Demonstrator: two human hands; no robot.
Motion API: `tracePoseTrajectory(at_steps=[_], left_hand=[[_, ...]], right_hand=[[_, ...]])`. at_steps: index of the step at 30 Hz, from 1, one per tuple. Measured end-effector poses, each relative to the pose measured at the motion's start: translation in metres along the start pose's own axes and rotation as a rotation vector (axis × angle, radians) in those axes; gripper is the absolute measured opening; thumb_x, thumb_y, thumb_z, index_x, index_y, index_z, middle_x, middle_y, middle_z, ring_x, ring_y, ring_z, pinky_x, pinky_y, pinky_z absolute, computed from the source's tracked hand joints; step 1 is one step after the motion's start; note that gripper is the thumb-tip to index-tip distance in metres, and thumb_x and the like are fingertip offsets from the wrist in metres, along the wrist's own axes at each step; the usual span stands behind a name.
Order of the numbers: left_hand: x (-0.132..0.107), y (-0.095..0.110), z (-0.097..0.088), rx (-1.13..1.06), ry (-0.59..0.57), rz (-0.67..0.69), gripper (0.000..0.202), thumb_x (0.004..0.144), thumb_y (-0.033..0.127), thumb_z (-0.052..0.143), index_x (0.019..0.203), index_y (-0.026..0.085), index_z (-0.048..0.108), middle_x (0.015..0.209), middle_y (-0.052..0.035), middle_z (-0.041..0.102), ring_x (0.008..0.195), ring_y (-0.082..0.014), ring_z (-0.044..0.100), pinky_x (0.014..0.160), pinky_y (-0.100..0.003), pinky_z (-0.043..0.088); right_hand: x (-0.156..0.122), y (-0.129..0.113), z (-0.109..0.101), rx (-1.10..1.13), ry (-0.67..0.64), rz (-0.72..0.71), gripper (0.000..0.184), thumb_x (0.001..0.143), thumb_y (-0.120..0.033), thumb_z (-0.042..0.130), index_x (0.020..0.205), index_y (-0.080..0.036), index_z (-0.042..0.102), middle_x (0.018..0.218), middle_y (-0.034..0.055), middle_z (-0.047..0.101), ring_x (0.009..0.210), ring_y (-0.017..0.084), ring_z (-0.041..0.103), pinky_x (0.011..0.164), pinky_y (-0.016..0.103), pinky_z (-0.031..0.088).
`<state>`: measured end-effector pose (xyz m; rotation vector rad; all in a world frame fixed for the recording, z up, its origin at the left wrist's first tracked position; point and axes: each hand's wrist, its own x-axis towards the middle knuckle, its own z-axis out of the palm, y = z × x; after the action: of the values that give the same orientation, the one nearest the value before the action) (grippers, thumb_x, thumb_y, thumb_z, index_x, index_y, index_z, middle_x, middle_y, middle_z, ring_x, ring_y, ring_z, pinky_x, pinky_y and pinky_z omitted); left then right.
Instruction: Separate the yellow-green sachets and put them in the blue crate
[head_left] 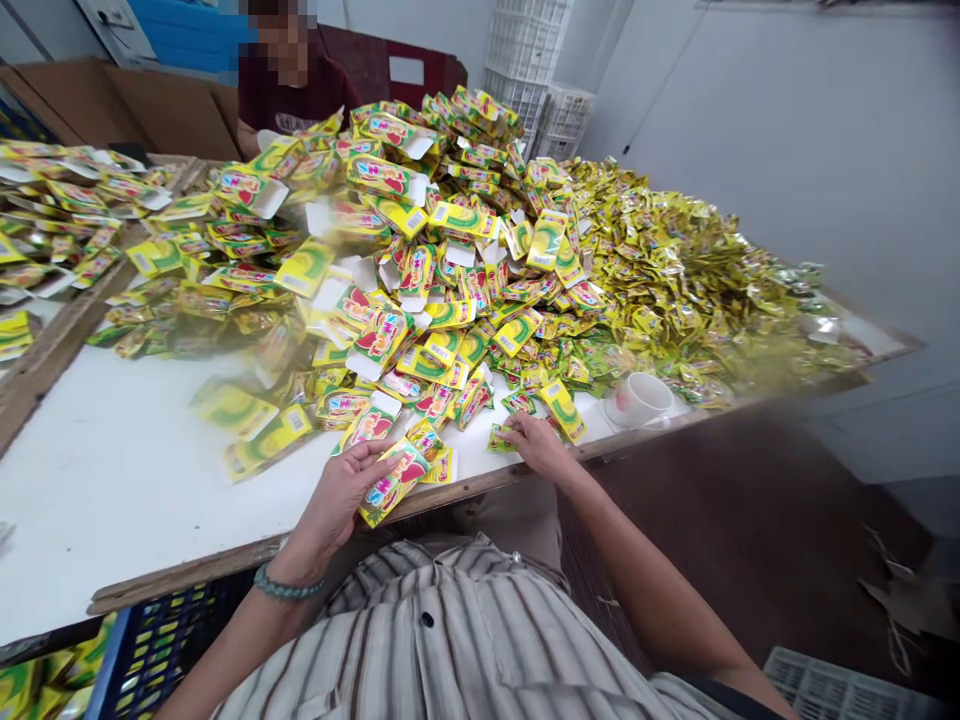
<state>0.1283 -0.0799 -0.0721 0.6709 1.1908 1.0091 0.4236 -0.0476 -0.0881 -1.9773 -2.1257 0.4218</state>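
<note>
A small yellow printed box (391, 488) rests in my left hand (346, 492), thumb on its face, over the table's front edge. At the box's far end, colourful sachet packaging shows; whether it sits inside the box I cannot tell. My right hand (536, 445) is at the table top, its fingers closed on a small green sachet (501, 438). Just beyond those fingers lie another green sachet (519, 402) and a yellow box (562, 410). A big heap of yellow boxes (382, 335), many with white flaps open, rises in front of both hands.
Loose sachets (660, 250) form a large pile at the right. A white mug (639, 400) stands near the front edge. A wooden strip (67, 320) divides off more boxes at left. A blue crate (169, 640) sits below. Across the table is another person (289, 90).
</note>
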Motion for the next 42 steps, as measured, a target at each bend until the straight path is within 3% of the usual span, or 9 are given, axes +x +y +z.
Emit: tracePoseTrajectory(at_steps=[7,11,15,18,21,24,29,36,42], left_hand=[[-0.002,0.001,-0.001,-0.064,0.002,-0.038,0.059,0.039,0.032,0.093,0.090,0.014,0.069,0.076,-0.0003,0.075,0.063,-0.0147,0.068,0.062,-0.024,0.053],[-0.003,0.000,-0.006,-0.068,-0.020,-0.006,0.059,0.042,0.035,0.092,0.092,0.014,0.069,0.077,-0.0020,0.076,0.065,-0.0157,0.069,0.064,-0.025,0.053],[0.000,-0.006,-0.013,0.012,-0.056,0.082,0.055,0.049,0.039,0.090,0.094,0.014,0.071,0.077,-0.0023,0.075,0.070,-0.0168,0.069,0.066,-0.025,0.052],[0.001,-0.007,-0.014,0.086,-0.062,0.141,0.051,0.053,0.040,0.088,0.094,0.014,0.072,0.078,-0.0029,0.075,0.073,-0.0185,0.069,0.069,-0.027,0.052],[-0.001,-0.006,-0.013,0.107,-0.093,0.159,0.050,0.056,0.041,0.087,0.095,0.015,0.072,0.084,-0.0048,0.077,0.075,-0.0198,0.070,0.071,-0.028,0.053],[-0.003,-0.006,-0.014,0.111,-0.138,0.158,0.046,0.059,0.041,0.086,0.095,0.015,0.072,0.084,-0.0047,0.077,0.073,-0.0191,0.070,0.069,-0.027,0.053],[-0.004,-0.010,-0.020,0.063,-0.155,0.194,0.045,0.059,0.039,0.087,0.095,0.015,0.072,0.087,-0.0043,0.077,0.074,-0.0173,0.069,0.070,-0.026,0.053],[-0.001,-0.008,-0.017,-0.140,-0.090,0.163,0.046,0.051,0.035,0.092,0.087,0.014,0.072,0.079,-0.0018,0.077,0.067,-0.0137,0.069,0.066,-0.022,0.054],[-0.002,-0.007,-0.017,-0.245,-0.071,0.124,0.049,0.047,0.033,0.094,0.087,0.014,0.072,0.077,-0.0022,0.077,0.066,-0.0142,0.071,0.066,-0.022,0.056]], right_hand=[[0.026,-0.007,0.002,-0.116,0.037,0.074,0.012,0.091,-0.025,0.057,0.087,-0.015,0.062,0.090,0.0124,0.068,0.087,0.022,0.062,0.070,0.027,0.036],[0.018,-0.012,0.004,-0.105,0.079,0.035,0.011,0.091,-0.025,0.054,0.092,-0.016,0.061,0.088,0.0098,0.067,0.083,0.021,0.061,0.069,0.027,0.038],[0.005,-0.028,0.001,0.364,0.099,-0.034,0.028,0.087,-0.040,0.059,0.105,-0.018,0.062,0.076,0.0017,0.063,0.059,0.014,0.052,0.056,0.025,0.040],[0.002,-0.058,-0.004,0.784,0.033,-0.196,0.034,0.078,-0.046,0.068,0.100,-0.020,0.068,0.087,0.0036,0.065,0.067,0.014,0.056,0.060,0.026,0.045],[0.006,-0.087,-0.004,0.900,-0.046,-0.279,0.030,0.074,-0.042,0.072,0.094,-0.021,0.070,0.091,0.0035,0.065,0.076,0.015,0.057,0.069,0.028,0.047],[0.011,-0.103,0.003,0.891,-0.066,-0.232,0.032,0.068,-0.039,0.077,0.091,-0.020,0.066,0.078,-0.0009,0.060,0.060,0.010,0.047,0.057,0.024,0.042],[0.007,-0.117,0.011,0.867,-0.061,-0.317,0.035,0.069,-0.034,0.076,0.097,-0.020,0.061,0.084,-0.0016,0.059,0.055,0.007,0.043,0.052,0.022,0.039],[0.000,-0.133,0.007,0.655,0.214,-0.425,0.011,0.080,-0.025,0.066,0.089,-0.021,0.061,0.074,-0.0012,0.062,0.060,0.012,0.057,0.060,0.025,0.048],[-0.003,-0.131,0.012,0.591,0.378,-0.451,0.012,0.084,-0.024,0.063,0.094,-0.020,0.060,0.082,0.0023,0.066,0.071,0.015,0.063,0.067,0.027,0.053]])
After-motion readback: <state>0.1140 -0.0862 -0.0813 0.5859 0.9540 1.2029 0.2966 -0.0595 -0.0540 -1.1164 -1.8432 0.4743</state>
